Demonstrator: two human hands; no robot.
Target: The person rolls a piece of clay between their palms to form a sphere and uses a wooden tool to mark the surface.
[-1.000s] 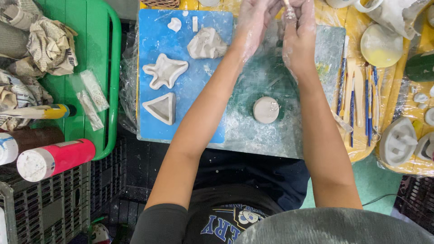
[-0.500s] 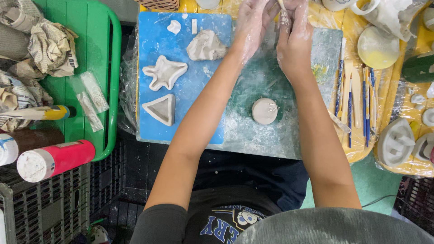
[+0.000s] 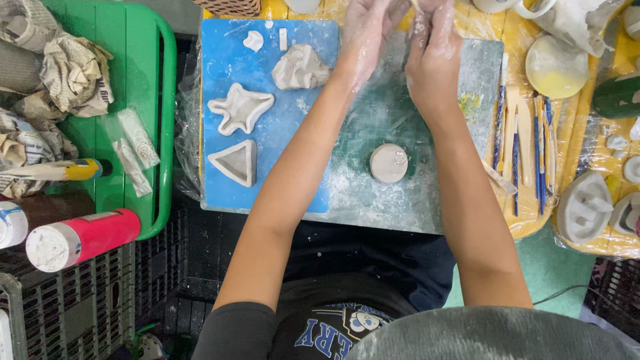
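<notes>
Hands, left (image 3: 365, 30) and right (image 3: 433, 40), pressed together; fingertips cut off, contents hidden.

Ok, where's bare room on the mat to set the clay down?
Bare patches: green mat between the clay disc and the hands, and along its near edge. Crowded: blue board with clay shapes, tool row at right.

Blue board (image 3: 267, 133), pale grey clay triangle (image 3: 235, 162), green tray (image 3: 137, 80), pink tube (image 3: 83, 239), yellow table cover (image 3: 513, 40)

Open mat in the middle, crowded edges

Bare green mat (image 3: 400, 113) surrounds the clay disc (image 3: 389, 163); clay shapes (image 3: 241, 109) fill the left edge, tools (image 3: 523, 143) the right edge.
</notes>
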